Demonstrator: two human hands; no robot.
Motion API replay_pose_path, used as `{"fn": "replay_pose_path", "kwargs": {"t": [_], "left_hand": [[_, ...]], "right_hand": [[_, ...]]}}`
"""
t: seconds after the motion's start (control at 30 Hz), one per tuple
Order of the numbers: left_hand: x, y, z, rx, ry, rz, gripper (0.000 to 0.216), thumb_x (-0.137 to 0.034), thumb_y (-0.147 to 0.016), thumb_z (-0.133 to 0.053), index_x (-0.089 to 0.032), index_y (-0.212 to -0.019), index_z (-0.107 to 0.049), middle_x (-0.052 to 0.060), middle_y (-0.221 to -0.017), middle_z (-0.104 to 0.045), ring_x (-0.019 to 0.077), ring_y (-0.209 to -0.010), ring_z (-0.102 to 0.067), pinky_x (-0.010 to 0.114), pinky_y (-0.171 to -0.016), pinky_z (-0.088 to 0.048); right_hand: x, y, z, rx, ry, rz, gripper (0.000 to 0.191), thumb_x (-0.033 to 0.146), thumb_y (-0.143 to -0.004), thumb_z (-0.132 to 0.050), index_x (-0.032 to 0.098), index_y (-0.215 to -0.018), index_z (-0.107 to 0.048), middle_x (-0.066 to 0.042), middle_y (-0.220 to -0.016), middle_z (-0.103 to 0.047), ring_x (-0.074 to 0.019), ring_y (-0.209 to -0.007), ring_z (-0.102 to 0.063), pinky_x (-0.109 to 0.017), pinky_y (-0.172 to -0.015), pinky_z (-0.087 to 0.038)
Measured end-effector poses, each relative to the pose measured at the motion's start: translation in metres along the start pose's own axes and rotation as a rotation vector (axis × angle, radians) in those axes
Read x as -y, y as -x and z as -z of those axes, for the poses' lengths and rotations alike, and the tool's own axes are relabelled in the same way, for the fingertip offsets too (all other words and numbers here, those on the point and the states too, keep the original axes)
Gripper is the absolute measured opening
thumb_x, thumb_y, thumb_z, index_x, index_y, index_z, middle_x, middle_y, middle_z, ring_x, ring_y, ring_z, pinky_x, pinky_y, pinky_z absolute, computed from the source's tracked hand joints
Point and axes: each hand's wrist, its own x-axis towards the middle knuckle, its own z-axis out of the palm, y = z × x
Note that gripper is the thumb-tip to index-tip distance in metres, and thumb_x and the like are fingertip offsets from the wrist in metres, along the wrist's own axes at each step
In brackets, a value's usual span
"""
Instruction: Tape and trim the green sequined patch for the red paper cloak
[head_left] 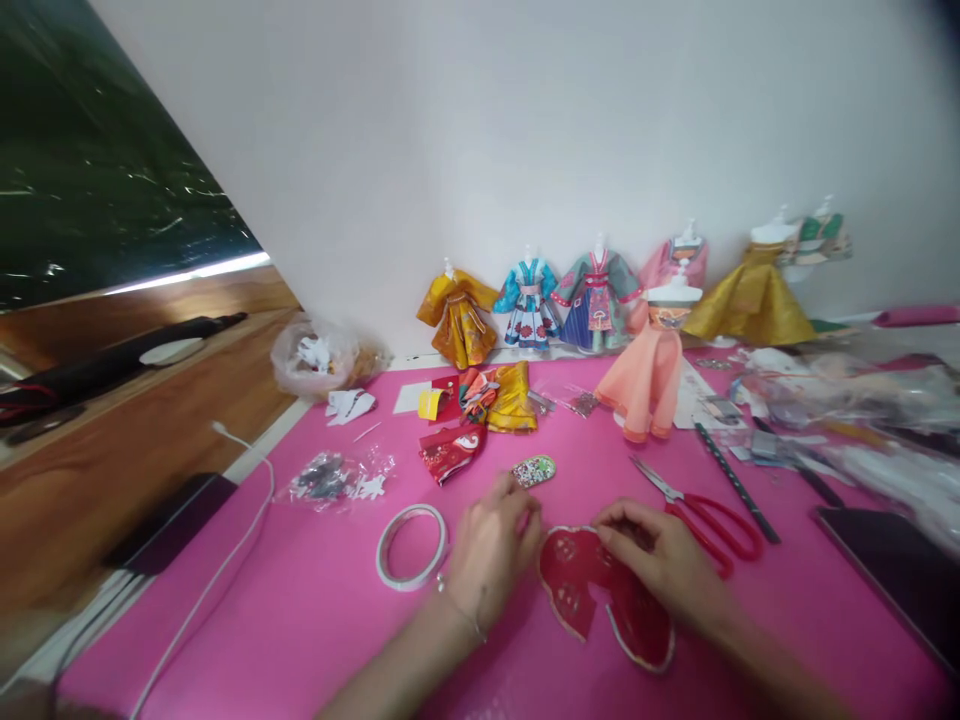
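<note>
A red cut fabric piece [566, 575] with pale edges and faint gold motifs lies on the pink tabletop [300, 620]. At its top edge, the thumb and fingers of my right hand [656, 555] close on the cloth. My left hand [491, 545] is just left of the fabric, fingers curled together; whatever they may hold is hidden. Just beyond those fingers lies a speckled oval item [534, 471]. A roll of white tape [411, 547] rests left of my left hand. Red-handled scissors [694, 510] lie partly open beyond my right hand.
Several doll-sized garments, including a peach dress [649, 375], stand along the wall. Small red [450, 452] and gold clothes [514, 397] lie mid-table. A dark ruler-like strip [739, 483], a black tablet [885, 580] and plastic bags [862, 390] occupy the right. A white cable [217, 585] runs down the left.
</note>
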Motion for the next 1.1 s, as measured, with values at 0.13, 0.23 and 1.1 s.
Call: {"fn": "replay_pose_path", "kwargs": {"t": [0.13,0.23,1.1], "left_hand": [[0.018,-0.024,0.028,-0.089,-0.144,0.049,0.019,-0.013,-0.086,-0.056,-0.018,-0.08,-0.073,0.006,-0.084,-0.065,0.0198,-0.076,-0.063,0.028,-0.069,-0.044],[0.037,-0.034,0.058,-0.138,-0.228,0.099,0.019,-0.018,-0.088,-0.056,-0.017,-0.083,-0.074,0.006,-0.087,-0.067,0.0182,-0.074,-0.063,0.028,-0.071,-0.045],[0.141,0.002,0.126,0.066,-0.811,0.503,0.017,-0.029,-0.099,-0.058,-0.015,-0.105,-0.067,0.008,-0.11,-0.069,0.0219,-0.095,-0.068,0.038,-0.081,-0.057]], "right_hand": [[0.001,0.0,0.001,-0.006,-0.005,-0.01,0.019,0.036,-0.084,-0.061,0.02,-0.079,-0.071,0.0,-0.067,-0.064,-0.0178,-0.062,-0.056,-0.03,-0.058,-0.043],[0.0,0.001,0.001,-0.006,-0.008,-0.018,0.021,0.037,-0.085,-0.06,0.02,-0.081,-0.071,-0.001,-0.07,-0.066,-0.0186,-0.064,-0.057,-0.031,-0.06,-0.044],[-0.004,-0.008,0.012,-0.059,0.035,-0.122,0.029,0.048,-0.081,-0.061,0.022,-0.075,-0.07,-0.003,-0.071,-0.068,-0.0212,-0.066,-0.06,-0.034,-0.062,-0.045]]}}
